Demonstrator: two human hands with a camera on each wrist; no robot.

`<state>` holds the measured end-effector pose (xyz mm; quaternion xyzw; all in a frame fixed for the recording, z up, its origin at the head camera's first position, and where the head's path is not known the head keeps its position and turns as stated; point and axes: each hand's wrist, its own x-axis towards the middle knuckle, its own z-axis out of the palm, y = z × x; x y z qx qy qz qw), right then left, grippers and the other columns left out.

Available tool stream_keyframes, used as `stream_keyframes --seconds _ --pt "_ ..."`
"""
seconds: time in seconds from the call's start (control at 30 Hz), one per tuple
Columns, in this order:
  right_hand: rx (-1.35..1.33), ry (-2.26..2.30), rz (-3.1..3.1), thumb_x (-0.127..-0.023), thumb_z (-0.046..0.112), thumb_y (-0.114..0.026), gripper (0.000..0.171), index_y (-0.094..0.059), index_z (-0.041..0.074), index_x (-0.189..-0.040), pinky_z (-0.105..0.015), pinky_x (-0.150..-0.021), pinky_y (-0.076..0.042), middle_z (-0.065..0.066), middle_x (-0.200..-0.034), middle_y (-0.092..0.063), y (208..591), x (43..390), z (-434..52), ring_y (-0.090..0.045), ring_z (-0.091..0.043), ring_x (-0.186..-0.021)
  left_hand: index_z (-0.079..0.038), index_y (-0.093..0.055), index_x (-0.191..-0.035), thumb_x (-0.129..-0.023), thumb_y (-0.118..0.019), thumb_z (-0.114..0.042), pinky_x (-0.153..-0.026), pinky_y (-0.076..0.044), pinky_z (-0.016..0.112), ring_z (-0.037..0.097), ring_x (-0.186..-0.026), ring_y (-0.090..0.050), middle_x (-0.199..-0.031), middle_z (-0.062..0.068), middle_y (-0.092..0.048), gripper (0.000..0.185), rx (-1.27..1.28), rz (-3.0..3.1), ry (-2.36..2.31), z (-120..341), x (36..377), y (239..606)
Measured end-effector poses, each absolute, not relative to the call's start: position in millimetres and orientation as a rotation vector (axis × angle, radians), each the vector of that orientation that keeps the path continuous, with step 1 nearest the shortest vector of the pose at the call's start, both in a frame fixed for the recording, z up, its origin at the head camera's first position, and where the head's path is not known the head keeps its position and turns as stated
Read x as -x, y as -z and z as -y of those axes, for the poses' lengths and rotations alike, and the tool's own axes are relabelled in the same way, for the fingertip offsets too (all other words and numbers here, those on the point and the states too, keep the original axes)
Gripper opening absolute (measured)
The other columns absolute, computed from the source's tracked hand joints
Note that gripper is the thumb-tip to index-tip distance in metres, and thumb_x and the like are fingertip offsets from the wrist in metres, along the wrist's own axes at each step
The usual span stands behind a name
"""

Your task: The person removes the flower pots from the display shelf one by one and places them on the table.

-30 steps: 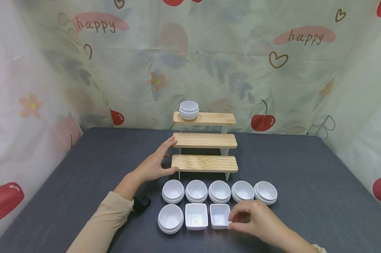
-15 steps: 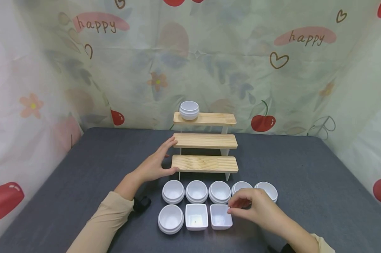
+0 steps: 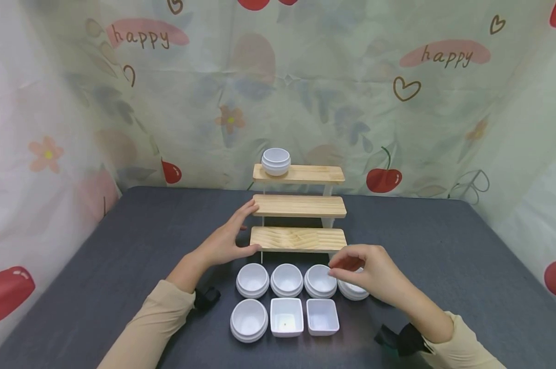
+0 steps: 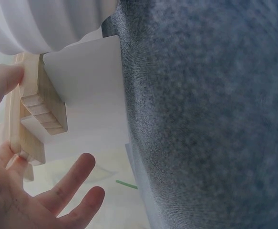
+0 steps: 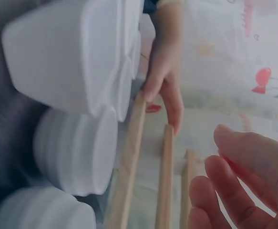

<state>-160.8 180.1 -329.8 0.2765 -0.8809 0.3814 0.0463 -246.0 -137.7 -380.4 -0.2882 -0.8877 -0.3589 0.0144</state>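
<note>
My left hand [image 3: 224, 241] touches the left end of a three-tier wooden display stand [image 3: 301, 206]. Its thumb lies on the lowest board [image 4: 43, 100], two fingertips meet the middle board [image 4: 26, 143], and the other two fingers [image 4: 69, 183] stick out free. With bent fingers and nothing in its grasp, my right hand [image 3: 374, 269] hovers above the right part of a row of round white bowls [image 3: 287, 278]. It hides the rightmost one and part of the bowl [image 3: 351, 292] beside it. One round white bowl [image 3: 275, 161] sits at the left of the top board.
Nearer me stand a round bowl [image 3: 249, 319] and two square white bowls [image 3: 287, 318] on the dark tabletop [image 3: 444, 266]. Black straps [image 3: 404, 339] are at both wrists. A printed curtain [image 3: 305, 102] closes off the back and sides.
My right hand has moved off the right-hand square bowl, up and away from me over the round bowls. The left hand and the stand stay put.
</note>
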Motion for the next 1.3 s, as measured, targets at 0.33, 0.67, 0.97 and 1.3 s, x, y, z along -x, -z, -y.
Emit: stream_keyframes --seconds 0.33,0.67,0.97,1.3 --pt "-0.780 -1.150 2.654 -0.078 0.010 -0.074 0.013 -0.071 0.006 -0.090 -0.018 -0.059 -0.053 -0.003 -0.077 -0.071 312 192 -175 -0.060 0.001 -0.065 -0.020 -0.014 -0.149 -0.081 -0.073 -0.026 -0.101 -0.046 0.050 0.036 -0.124 -0.050 -0.160 0.005 -0.005 0.090 0.893 2.765 1.111 138 247 381" --pt "-0.713 -1.181 2.648 -0.079 0.011 -0.074 0.021 -0.069 0.004 -0.099 -0.019 -0.061 -0.053 -0.010 -0.085 -0.072 300 226 -165 -0.063 -0.006 -0.069 -0.019 -0.015 -0.150 -0.081 -0.072 -0.026 -0.101 -0.046 0.050 0.038 -0.124 -0.050 -0.159 0.006 -0.005 0.089 0.896 2.770 1.102 137 247 381" --pt "-0.666 -1.180 2.636 -0.082 0.014 -0.071 0.024 -0.068 0.005 -0.104 -0.024 -0.067 -0.054 -0.014 -0.090 -0.071 288 256 -149 -0.067 -0.023 -0.077 -0.020 -0.015 -0.150 -0.081 -0.072 -0.026 -0.101 -0.045 0.051 0.038 -0.124 -0.050 -0.159 0.005 -0.004 0.089 0.889 2.769 1.119 138 247 381" --pt "-0.565 -1.229 2.636 -0.084 0.018 -0.070 0.038 -0.062 0.007 -0.120 -0.041 -0.081 -0.057 -0.016 -0.108 -0.069 275 280 -130 -0.066 -0.030 -0.091 -0.020 -0.015 -0.150 -0.081 -0.073 -0.026 -0.100 -0.046 0.051 0.038 -0.122 -0.051 -0.159 0.005 -0.005 0.090 0.891 2.766 1.110 138 247 380"
